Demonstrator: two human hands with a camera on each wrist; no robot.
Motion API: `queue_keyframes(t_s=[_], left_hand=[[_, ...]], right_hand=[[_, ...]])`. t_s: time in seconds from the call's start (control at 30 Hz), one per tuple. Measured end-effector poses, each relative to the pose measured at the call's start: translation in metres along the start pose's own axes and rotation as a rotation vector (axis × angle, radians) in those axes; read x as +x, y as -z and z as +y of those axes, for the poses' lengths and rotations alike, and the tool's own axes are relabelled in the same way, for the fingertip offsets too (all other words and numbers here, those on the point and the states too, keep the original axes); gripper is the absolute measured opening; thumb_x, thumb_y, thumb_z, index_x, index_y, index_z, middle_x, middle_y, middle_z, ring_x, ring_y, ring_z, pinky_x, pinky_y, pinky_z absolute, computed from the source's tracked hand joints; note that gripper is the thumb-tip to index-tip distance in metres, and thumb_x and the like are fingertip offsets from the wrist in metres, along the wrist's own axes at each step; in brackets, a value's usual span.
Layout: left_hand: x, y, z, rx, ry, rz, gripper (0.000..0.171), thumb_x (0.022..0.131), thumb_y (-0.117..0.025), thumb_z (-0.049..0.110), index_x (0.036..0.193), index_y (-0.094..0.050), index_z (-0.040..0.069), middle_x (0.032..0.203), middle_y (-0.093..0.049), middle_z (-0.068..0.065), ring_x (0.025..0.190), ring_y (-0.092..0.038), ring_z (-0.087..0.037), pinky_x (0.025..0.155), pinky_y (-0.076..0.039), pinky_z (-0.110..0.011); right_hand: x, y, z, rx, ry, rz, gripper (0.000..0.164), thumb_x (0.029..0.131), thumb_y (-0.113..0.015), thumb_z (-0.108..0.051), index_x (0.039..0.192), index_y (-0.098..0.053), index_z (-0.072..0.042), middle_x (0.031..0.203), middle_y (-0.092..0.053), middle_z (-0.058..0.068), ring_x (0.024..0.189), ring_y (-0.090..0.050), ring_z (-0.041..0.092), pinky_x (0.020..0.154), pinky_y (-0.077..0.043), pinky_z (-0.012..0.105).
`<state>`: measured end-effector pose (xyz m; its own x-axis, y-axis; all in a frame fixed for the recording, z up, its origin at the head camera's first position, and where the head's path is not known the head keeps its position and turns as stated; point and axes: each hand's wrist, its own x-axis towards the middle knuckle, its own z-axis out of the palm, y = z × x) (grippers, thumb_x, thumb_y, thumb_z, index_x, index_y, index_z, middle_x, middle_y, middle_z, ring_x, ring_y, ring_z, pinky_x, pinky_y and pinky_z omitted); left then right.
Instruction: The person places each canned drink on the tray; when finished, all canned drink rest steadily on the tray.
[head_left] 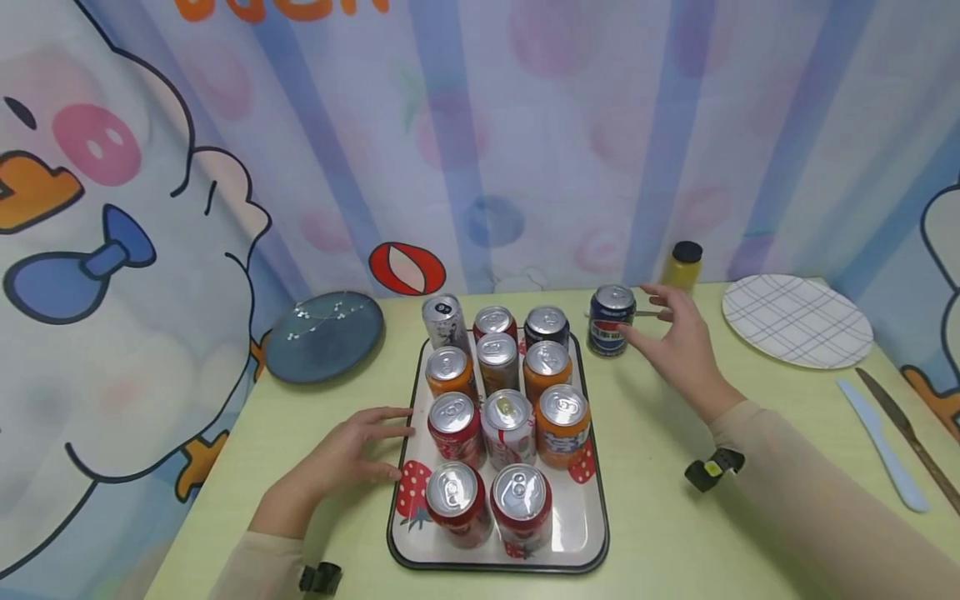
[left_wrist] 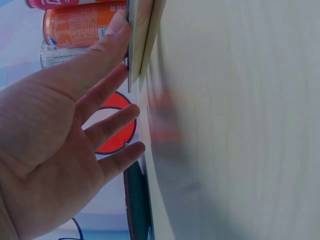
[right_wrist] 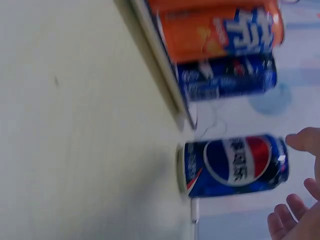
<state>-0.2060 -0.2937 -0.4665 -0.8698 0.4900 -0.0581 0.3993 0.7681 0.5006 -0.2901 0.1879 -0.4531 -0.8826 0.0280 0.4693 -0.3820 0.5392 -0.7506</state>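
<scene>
A blue Pepsi can [head_left: 611,323] stands upright on the table, right of the tray. My right hand [head_left: 678,354] is beside it, thumb and fingers spread around its right side without closing on it; the right wrist view shows the thumb near the can's top. A white strawberry-patterned tray [head_left: 577,537] with a dark rim carries several cans in rows: red ones [head_left: 459,504], orange ones [head_left: 562,425], silver or white ones [head_left: 510,429] and a dark blue one [head_left: 547,325]. At the tray's left edge, my left hand [head_left: 348,450] rests with extended fingers.
At the back left lies a dark blue plate [head_left: 326,337]. Behind the Pepsi can are a thin utensil [head_left: 647,313] and a yellow jar with a black lid [head_left: 682,265]. On the right lie a white checked plate [head_left: 798,321], a pale blue knife [head_left: 885,446] and a brown-handled knife [head_left: 911,437].
</scene>
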Motion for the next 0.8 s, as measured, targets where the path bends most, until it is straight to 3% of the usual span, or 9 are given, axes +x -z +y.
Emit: queue_keyframes(t_s=[0.2,0.4,0.57,0.8], left_hand=[[0.0,-0.001,-0.001,-0.001,0.01,-0.003,0.057,0.077,-0.09,0.029,0.131,-0.073,0.019,0.155,-0.054,-0.005,0.146,-0.044,-0.039,0.119,-0.037,-0.064],[0.0,-0.002,-0.001,-0.009,0.023,-0.011,0.057,0.078,-0.09,0.029,0.131,-0.073,0.02,0.155,-0.053,-0.004,0.146,-0.044,-0.039,0.119,-0.036,-0.064],[0.001,-0.003,-0.001,-0.008,0.022,-0.011,0.057,0.078,-0.089,0.029,0.132,-0.073,0.02,0.155,-0.053,-0.004,0.146,-0.044,-0.039,0.12,-0.036,-0.064],[0.0,-0.002,0.0,0.013,0.022,-0.001,0.056,0.078,-0.09,0.029,0.131,-0.073,0.021,0.155,-0.054,-0.005,0.146,-0.044,-0.039,0.119,-0.037,-0.064]], right_hand=[[0.019,-0.003,0.023,0.057,-0.102,-0.11,0.08,0.086,-0.086,-0.027,0.15,-0.046,-0.001,0.15,-0.05,0.022,0.135,-0.049,0.044,0.114,-0.043,0.059],[0.027,-0.008,0.028,0.083,-0.166,-0.222,0.088,0.084,-0.087,-0.039,0.154,-0.044,-0.006,0.149,-0.055,0.021,0.134,-0.054,0.044,0.114,-0.044,0.06],[0.022,-0.01,0.026,0.044,-0.157,-0.175,0.079,0.08,-0.091,-0.036,0.144,-0.055,-0.009,0.142,-0.062,0.018,0.125,-0.062,0.043,0.107,-0.051,0.057],[-0.007,0.0,0.013,0.004,-0.145,-0.099,0.07,0.077,-0.093,-0.032,0.135,-0.062,-0.011,0.132,-0.067,0.016,0.118,-0.064,0.038,0.105,-0.051,0.056]])
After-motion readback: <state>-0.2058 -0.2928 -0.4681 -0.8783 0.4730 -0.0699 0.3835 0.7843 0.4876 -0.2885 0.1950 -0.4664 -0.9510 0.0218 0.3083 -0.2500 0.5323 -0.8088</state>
